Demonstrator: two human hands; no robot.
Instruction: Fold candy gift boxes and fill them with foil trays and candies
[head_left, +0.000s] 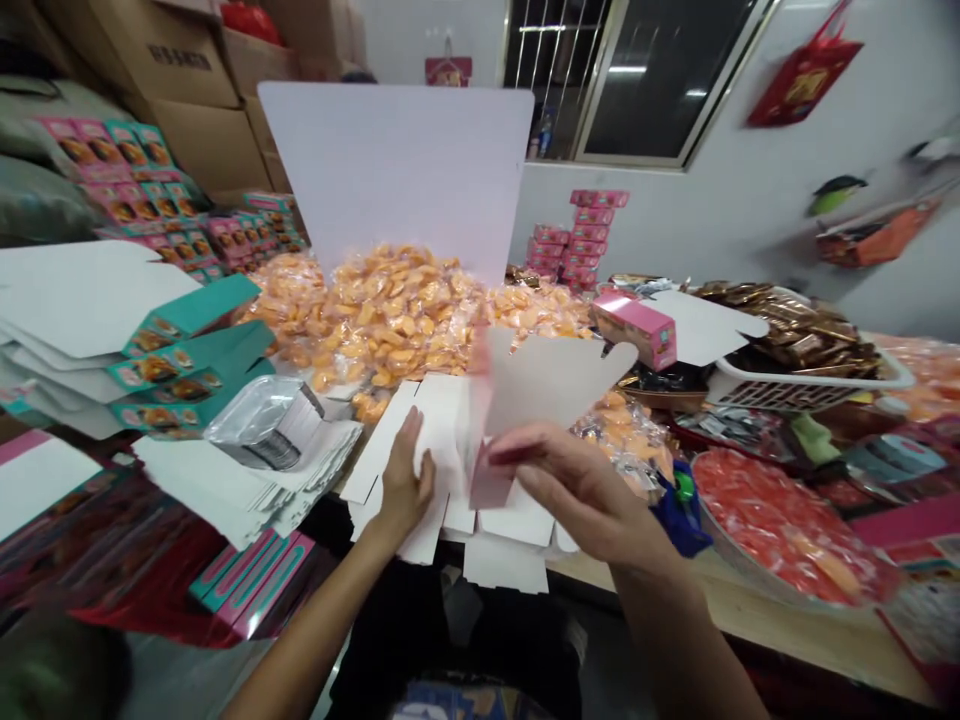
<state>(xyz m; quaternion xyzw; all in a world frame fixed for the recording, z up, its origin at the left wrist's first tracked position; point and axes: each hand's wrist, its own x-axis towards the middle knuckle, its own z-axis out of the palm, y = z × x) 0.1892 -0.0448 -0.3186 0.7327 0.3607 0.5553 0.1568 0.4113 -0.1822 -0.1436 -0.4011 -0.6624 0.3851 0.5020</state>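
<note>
My left hand (406, 480) rests on flat white cardboard blanks (439, 430), its fingers apart. To its right, a partly folded pink and white box (491, 480) stands on the blanks, its white lid (559, 375) raised; it is smeared by motion. My right hand (574, 485) is at the right side of this box, thumb and fingers close together near its edge. Whether the fingers grip the box is not clear. A stack of foil trays (266, 420) sits on white papers (315, 480) left of my left hand.
Orange wrapped packets (412, 310) are heaped behind the blanks, before a white board (405, 180). Teal boxes (191, 360) are stacked at left. At right are a pink box (637, 325), a white basket (810, 375) of brown packets and a bowl of red packets (787, 520).
</note>
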